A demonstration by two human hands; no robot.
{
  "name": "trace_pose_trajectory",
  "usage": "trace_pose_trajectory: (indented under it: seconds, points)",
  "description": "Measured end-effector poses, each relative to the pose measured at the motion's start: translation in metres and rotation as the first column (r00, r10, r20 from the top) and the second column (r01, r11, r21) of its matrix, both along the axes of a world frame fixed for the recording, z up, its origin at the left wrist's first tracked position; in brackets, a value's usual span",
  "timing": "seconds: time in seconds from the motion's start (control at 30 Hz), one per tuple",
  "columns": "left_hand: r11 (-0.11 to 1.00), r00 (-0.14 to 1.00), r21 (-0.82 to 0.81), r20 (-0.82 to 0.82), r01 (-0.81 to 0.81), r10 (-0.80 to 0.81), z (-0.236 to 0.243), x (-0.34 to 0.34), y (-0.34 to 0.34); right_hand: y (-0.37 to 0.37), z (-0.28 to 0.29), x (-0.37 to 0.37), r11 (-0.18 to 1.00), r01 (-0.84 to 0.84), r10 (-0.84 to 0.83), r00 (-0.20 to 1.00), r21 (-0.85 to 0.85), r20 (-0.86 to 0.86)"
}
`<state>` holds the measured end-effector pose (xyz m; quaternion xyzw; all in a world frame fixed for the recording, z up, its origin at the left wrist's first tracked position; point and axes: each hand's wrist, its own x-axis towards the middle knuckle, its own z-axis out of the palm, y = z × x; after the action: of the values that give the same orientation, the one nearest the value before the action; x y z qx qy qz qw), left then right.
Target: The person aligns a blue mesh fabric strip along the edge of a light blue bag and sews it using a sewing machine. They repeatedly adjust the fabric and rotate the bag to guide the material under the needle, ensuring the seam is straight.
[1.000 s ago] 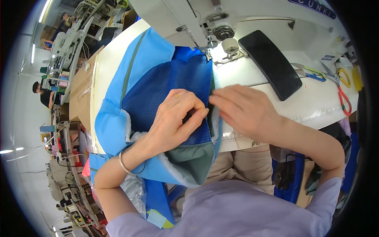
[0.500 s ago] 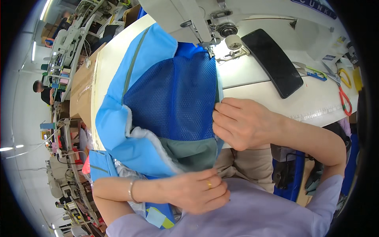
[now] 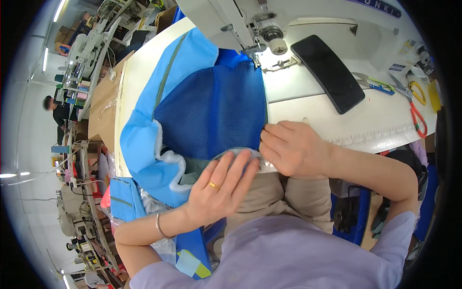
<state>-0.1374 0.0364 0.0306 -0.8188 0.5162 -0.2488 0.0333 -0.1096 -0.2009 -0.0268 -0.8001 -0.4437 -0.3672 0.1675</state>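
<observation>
A light blue fabric piece (image 3: 137,144) with white padded edging and dark blue mesh (image 3: 190,106) lies on the white machine table (image 3: 346,135), its upper part at the presser foot (image 3: 255,62) of a sewing machine (image 3: 226,26). My right hand (image 3: 293,147) is closed on the mesh's right edge, fingertips curled onto it. My left hand (image 3: 221,188) lies over the folded lower edge, fingers stretched out and slightly apart, on white edging and grey-green lining (image 3: 192,166). My left thumb is hidden.
A black phone (image 3: 327,72) rests right of the needle, with scissors (image 3: 416,120) and other tools farther right. Cardboard (image 3: 103,106) borders the table's left. Another blue fabric piece (image 3: 125,197) hangs lower left. A co-worker (image 3: 60,115) in dark clothing is beside machines at far left.
My left hand left the mesh, dropped toward my lap, then came up onto the fabric's lower edge, now folded upward. My right hand moved slightly down and curled onto the right edge.
</observation>
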Motion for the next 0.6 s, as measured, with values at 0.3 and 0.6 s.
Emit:
trace_pose_trajectory:
  seconds: [0.3, 0.6]
  points:
    - [0.999, 0.998, -0.026, -0.057, 0.028, -0.029, 0.027, -0.004, 0.011, 0.009, 0.004, 0.021, 0.988, 0.007, 0.014, 0.991, 0.153, -0.131]
    - [0.974, 0.967, -0.115, -0.141, 0.196, -0.212, 0.047, -0.004, 0.005, 0.017, 0.02, 0.029, 0.991, 0.008, 0.005, 0.995, 0.131, -0.101]
